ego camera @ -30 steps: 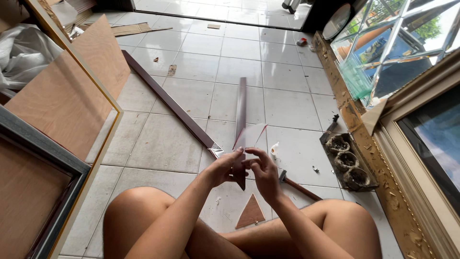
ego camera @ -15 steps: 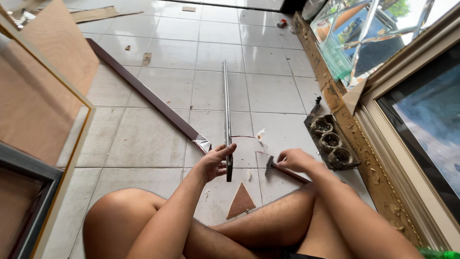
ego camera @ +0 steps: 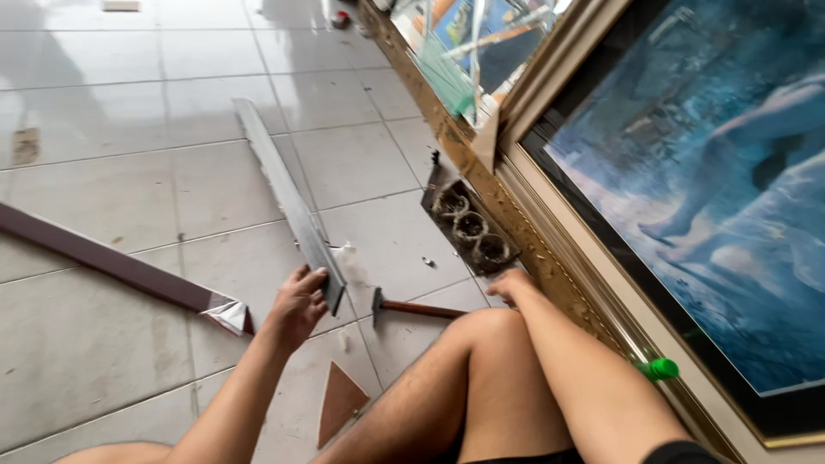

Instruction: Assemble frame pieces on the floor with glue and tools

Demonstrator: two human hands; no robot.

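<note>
My left hand [ego camera: 297, 306] grips the near end of a long grey moulding strip [ego camera: 284, 193] that lies on the tiled floor and runs away from me. My right hand [ego camera: 510, 284] reaches past my raised knee and rests low beside a dark tray [ego camera: 432, 185] with three small round cups. Its fingers are partly hidden, so I cannot tell whether it holds anything. A hammer [ego camera: 414, 308] with a brown handle lies on the floor between my two hands.
A dark brown moulding strip [ego camera: 94, 256] with a shiny foil end lies at the left. A brown triangular offcut [ego camera: 340, 400] sits near my legs. A large gold-framed picture [ego camera: 687, 180] leans at the right, with a green cap [ego camera: 660, 369] at its foot.
The view has swung to the right. My right hand has left the hammer and moved right to the cup tray. My left hand still holds the grey strip.
</note>
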